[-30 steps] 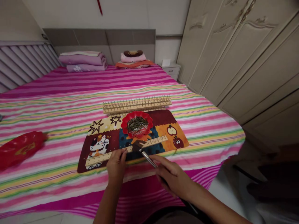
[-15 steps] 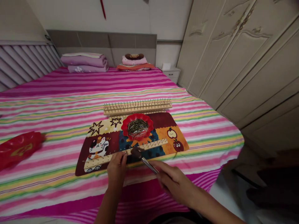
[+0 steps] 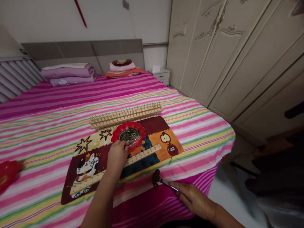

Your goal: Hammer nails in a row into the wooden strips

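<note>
My left hand (image 3: 118, 154) reaches to the near edge of a red scalloped bowl (image 3: 142, 129), its fingers bent together at the nails (image 3: 130, 135) inside. Its fingertips are partly hidden, and I cannot make out what is between them. Under that forearm, a narrow wooden strip (image 3: 143, 155) with nails standing along it lies across a patterned mat (image 3: 154, 126); its middle is covered. My right hand (image 3: 196, 200) is wrapped round the handle of a hammer (image 3: 156, 179), whose dark head hangs over the near side of the bed, apart from the strip.
Behind the bowl lie stacked wooden strips (image 3: 125, 115) bristling with upright nails. A red tray (image 3: 9, 174) is at the left edge. Striped bedding (image 3: 194, 126) spreads all round, with folded quilts (image 3: 68, 74) by the headboard and a wardrobe (image 3: 201, 47) on the right.
My left hand has left the strip and moved forward to the bowl of nails. My right hand has drawn the hammer back from the strip, toward me and right. The view has turned slightly right.
</note>
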Demonstrator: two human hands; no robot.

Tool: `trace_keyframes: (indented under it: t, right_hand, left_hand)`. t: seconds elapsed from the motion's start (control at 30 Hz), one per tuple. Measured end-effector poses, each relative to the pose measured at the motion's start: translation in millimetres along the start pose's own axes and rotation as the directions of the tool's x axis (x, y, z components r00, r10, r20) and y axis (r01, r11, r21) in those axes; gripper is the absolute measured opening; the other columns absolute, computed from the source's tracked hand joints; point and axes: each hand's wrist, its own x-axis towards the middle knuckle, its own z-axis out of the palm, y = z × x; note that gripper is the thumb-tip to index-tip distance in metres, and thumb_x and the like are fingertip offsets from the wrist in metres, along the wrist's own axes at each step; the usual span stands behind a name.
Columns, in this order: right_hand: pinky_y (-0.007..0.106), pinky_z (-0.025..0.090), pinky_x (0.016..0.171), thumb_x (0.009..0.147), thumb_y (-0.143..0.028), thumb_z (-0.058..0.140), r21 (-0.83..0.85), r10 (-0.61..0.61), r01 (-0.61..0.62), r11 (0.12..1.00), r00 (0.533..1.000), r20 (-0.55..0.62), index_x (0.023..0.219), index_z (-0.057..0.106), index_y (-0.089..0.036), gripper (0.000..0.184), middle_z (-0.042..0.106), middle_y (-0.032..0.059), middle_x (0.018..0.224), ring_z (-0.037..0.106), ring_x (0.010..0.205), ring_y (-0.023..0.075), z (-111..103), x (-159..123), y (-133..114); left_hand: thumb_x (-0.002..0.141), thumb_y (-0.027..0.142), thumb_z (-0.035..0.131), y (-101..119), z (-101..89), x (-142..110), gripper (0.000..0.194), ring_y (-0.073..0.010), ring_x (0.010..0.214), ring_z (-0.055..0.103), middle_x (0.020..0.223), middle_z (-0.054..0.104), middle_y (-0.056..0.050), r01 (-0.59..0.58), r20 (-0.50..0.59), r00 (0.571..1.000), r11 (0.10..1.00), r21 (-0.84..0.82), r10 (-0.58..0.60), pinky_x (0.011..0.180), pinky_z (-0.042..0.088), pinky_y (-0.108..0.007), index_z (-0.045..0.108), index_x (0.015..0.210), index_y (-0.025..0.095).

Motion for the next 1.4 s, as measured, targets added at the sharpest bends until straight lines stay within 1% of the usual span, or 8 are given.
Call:
trace_keyframes:
  t: [0.13, 0.4, 0.6, 0.7, 0.83, 1.0, 1.17, 1.4]
  right_hand:
    - [0.030, 0.053, 0.081, 0.095, -0.018, 0.035, 0.001, 0.010, -0.010, 1.000, 0.999, -0.038, 0.141, 0.043, -0.024, 0.047, 0.070, 0.0100, 0.115, 0.068, 0.093, 0.0193, -0.2, 1.3, -1.8]
    - [0.031, 0.051, 0.090, 0.097, -0.024, 0.037, 0.084, 0.017, -0.015, 0.996, 1.000, -0.026, 0.142, 0.043, -0.026, 0.045, 0.066, 0.0095, 0.123, 0.066, 0.105, 0.0201, -5.4, 3.4, -6.3]
    - [0.030, 0.050, 0.092, 0.097, -0.022, 0.037, 0.085, 0.010, -0.009, 0.996, 1.000, -0.020, 0.142, 0.043, -0.025, 0.046, 0.064, 0.0085, 0.128, 0.065, 0.108, 0.0194, -4.0, 2.9, -5.7]
    - [0.030, 0.051, 0.091, 0.096, -0.018, 0.036, 0.061, 0.006, -0.004, 0.998, 1.000, -0.027, 0.142, 0.042, -0.023, 0.048, 0.063, 0.0093, 0.129, 0.065, 0.108, 0.0191, -0.2, 1.4, -0.7]
    - [0.031, 0.053, 0.089, 0.094, -0.016, 0.036, 0.019, 0.001, -0.001, 1.000, 1.000, -0.027, 0.142, 0.042, -0.022, 0.049, 0.064, 0.0104, 0.127, 0.067, 0.104, 0.0189, 3.7, -0.4, 4.7]
    - [0.033, 0.049, 0.096, 0.097, -0.019, 0.037, 0.040, 0.000, 0.000, 0.999, 1.000, -0.003, 0.144, 0.040, -0.024, 0.047, 0.058, 0.0087, 0.135, 0.061, 0.116, 0.0195, 3.8, -0.3, 2.6]
    - [0.034, 0.049, 0.098, 0.097, -0.022, 0.039, 0.005, 0.020, -0.020, 1.000, 1.000, -0.004, 0.141, 0.043, -0.024, 0.045, 0.060, 0.0079, 0.133, 0.060, 0.117, 0.0203, 6.4, -1.1, 3.4]
    - [0.035, 0.050, 0.097, 0.097, -0.023, 0.039, -0.038, 0.040, -0.040, 0.998, 0.999, -0.005, 0.139, 0.046, -0.022, 0.043, 0.061, 0.0092, 0.131, 0.060, 0.117, 0.0206, 9.3, -3.0, 7.7]
  left_hand:
    - [0.076, 0.013, 0.046, 16.1, 9.9, 32.5, 0.027, -0.0208, 0.084, 0.064, 0.094, 0.070, -0.014, 0.001, 0.233, 0.971, 0.972, 0.233, -0.057, 0.073, 0.046, -0.027, 0.072, 0.084, 0.016]
    - [0.070, 0.007, 0.048, 16.8, 18.8, 47.8, 0.029, -0.0298, 0.086, 0.068, 0.093, 0.069, -0.027, 0.062, 0.334, 0.928, 0.954, 0.295, -0.163, 0.068, 0.048, -0.032, 0.072, 0.087, 0.006]
    - [0.076, 0.014, 0.047, 6.9, 2.3, 42.5, 0.026, -0.0226, 0.079, 0.067, 0.089, 0.072, -0.016, 0.032, 0.308, 0.947, 0.979, 0.199, -0.094, 0.066, 0.045, -0.028, 0.069, 0.090, 0.013]
    - [0.072, 0.020, 0.051, -7.1, -13.2, 29.4, 0.022, -0.0163, 0.067, 0.062, 0.075, 0.071, -0.005, 0.128, 0.231, 0.968, 0.984, -0.125, -0.097, 0.062, 0.044, -0.025, 0.068, 0.087, 0.019]
    - [0.061, 0.034, 0.064, -26.4, -40.8, -5.6, 0.028, -0.0141, 0.066, 0.062, 0.074, 0.071, -0.004, 0.356, 0.271, 0.934, 0.585, -0.728, -0.231, 0.062, 0.048, -0.023, 0.070, 0.082, 0.017]
    - [0.037, 0.031, 0.082, -44.8, -61.8, -57.8, 0.045, -0.0163, 0.069, 0.066, 0.073, 0.072, -0.007, 0.468, 0.387, 0.850, 0.176, -0.866, -0.358, 0.065, 0.054, -0.024, 0.072, 0.078, 0.013]
    - [0.034, 0.030, 0.088, -64.2, -35.7, -91.7, 0.050, -0.0155, 0.062, 0.067, 0.070, 0.072, -0.005, 0.436, 0.354, 0.789, 0.052, -0.899, -0.502, 0.061, 0.057, -0.024, 0.072, 0.078, 0.013]
    - [0.037, 0.037, 0.086, -73.1, 3.5, -98.3, 0.049, -0.0098, 0.060, 0.064, 0.068, 0.071, -0.002, 0.383, 0.267, 0.765, 0.081, -0.920, -0.586, 0.056, 0.053, -0.016, 0.072, 0.078, 0.013]
